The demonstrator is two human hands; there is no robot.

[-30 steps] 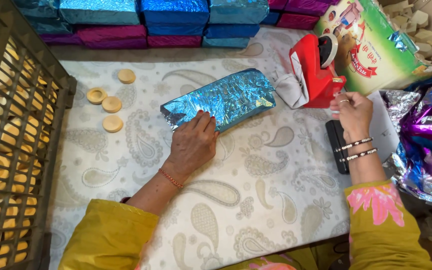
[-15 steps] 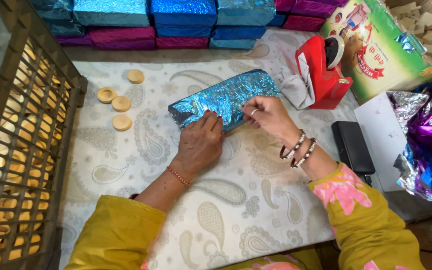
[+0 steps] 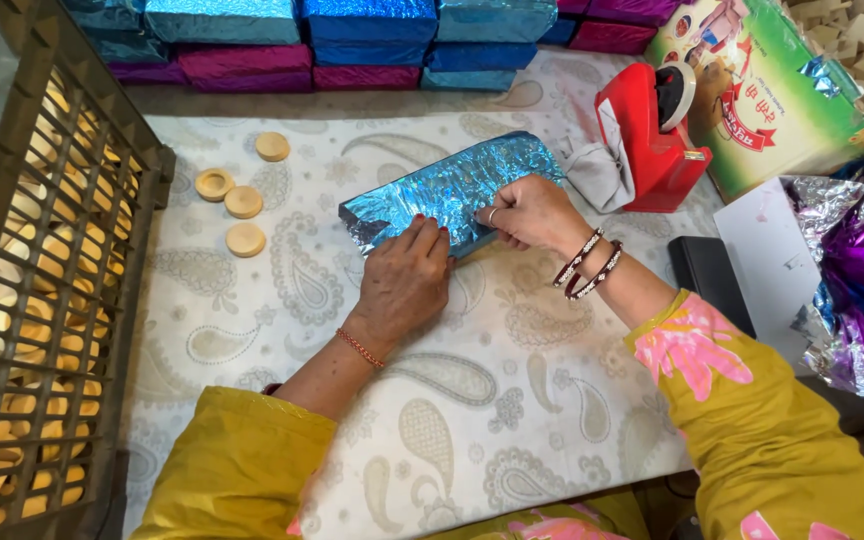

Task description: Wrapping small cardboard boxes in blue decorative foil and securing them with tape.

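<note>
Nearest the camera, two yellow sleeves reached forward over the table [image 3: 252,400], which was covered in a pale paisley cloth. The left hand [image 3: 404,282] lay flat with its fingers pressed down on the near edge of a long packet [image 3: 449,192] wrapped in blue foil, holding it against the cloth at about the middle of the table. The right hand [image 3: 530,212], bangles at the wrist, had its thumb and fingers pinched together on the packet's near side, toward its right end; whether they held a bit of tape or only the foil fold could not be told. The step looked like closing the wrap along its seam. The next move would call for keeping the left hand's pressure steady while the fold was smoothed flat, so the foil did not spring open. Just beyond the packet's right end stood a red tape dispenser [image 3: 642,140]. To the left lay four round tan discs [image 3: 244,202], beside a dark crate [image 3: 22,300]. Farthest back, blue and pink wrapped packets [image 3: 362,40] were stacked in rows.
</note>
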